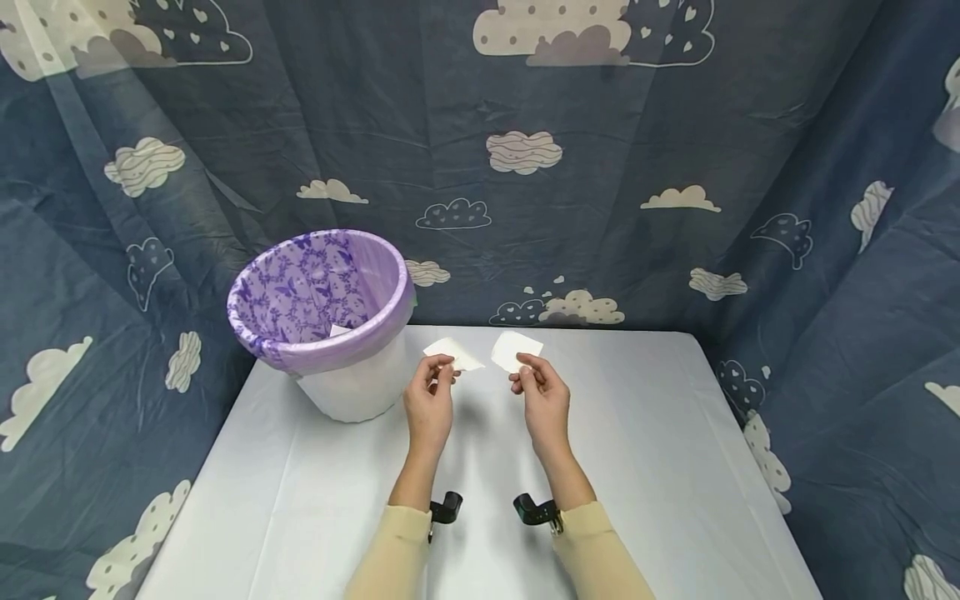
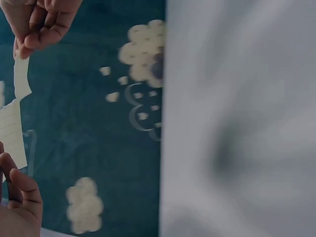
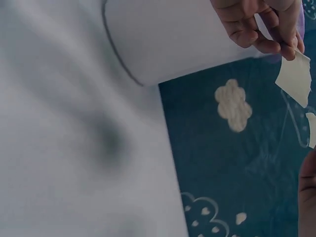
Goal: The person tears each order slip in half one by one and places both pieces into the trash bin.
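Observation:
Between thumb and fingers, my left hand (image 1: pixel 429 402) pinches a piece of paper (image 1: pixel 459 357) in the head view. Faint lines and a ragged torn edge show on this paper piece (image 2: pixel 13 138) in the left wrist view. Opposite it, my right hand (image 1: pixel 546 408) pinches a second paper piece (image 1: pixel 513 348). A narrow gap separates the two pieces in the head view, and both are held above the table. The right wrist view shows the left hand (image 3: pixel 264 22) gripping its piece (image 3: pixel 295 79) by the upper end; the right hand (image 3: pixel 307 190) is partly cut off.
To the left of my hands stands a white bin (image 1: pixel 356 387) with a purple patterned liner (image 1: pixel 300 287) folded over its rim. A bit of white paper (image 1: pixel 339 331) shows inside. White cloth covers the table (image 1: pixel 660 467); a dark blue cloud-print curtain (image 1: pixel 450 100) hangs behind.

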A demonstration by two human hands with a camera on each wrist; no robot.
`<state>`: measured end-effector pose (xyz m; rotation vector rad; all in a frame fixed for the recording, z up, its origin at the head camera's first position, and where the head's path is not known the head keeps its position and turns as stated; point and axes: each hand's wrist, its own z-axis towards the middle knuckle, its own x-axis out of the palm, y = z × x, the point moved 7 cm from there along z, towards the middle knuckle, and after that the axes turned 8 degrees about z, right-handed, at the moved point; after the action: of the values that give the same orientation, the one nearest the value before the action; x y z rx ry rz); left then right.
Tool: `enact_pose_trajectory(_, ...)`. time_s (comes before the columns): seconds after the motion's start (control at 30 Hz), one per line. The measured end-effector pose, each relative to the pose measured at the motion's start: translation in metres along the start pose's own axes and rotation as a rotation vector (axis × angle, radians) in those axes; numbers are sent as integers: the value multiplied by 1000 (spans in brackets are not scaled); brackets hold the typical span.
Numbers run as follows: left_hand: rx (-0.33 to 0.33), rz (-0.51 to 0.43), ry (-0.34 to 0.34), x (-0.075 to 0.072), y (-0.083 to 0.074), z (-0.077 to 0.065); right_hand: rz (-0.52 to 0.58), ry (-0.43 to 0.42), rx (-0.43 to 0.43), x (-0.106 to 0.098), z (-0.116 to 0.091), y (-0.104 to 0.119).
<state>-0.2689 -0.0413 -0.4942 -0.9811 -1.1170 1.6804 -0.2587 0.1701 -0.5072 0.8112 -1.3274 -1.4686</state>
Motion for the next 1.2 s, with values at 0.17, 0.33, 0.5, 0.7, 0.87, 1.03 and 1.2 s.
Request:
enact_pose_trajectory(0.17, 119, -21, -49, -16, -34, 11, 47, 45, -66, 25, 6, 26)
enact_pose_trajectory(0.33, 212, -26, -120, -34, -62, 18, 93, 85, -110, 52, 11, 49)
enact_pose_trajectory(0.5, 259, -27, -190, -50, -78, 24, 128, 127, -140, 75, 15, 66)
enact_pose_trajectory(0.7, 256, -64, -242, -65, -84, 30, 135, 167, -167, 97, 19, 77)
enact_pose_trajectory(0.87, 247, -54, -317, -82, -85, 32, 143, 201, -190, 112, 21, 85)
enact_pose_trajectory(1.03, 270, 27, -431, -103, -90, 35, 137, 241, -215, 133, 24, 94)
enact_pose_trajectory(1.2, 276, 86, -505, -115, -91, 37, 138, 301, -221, 156, 25, 103)
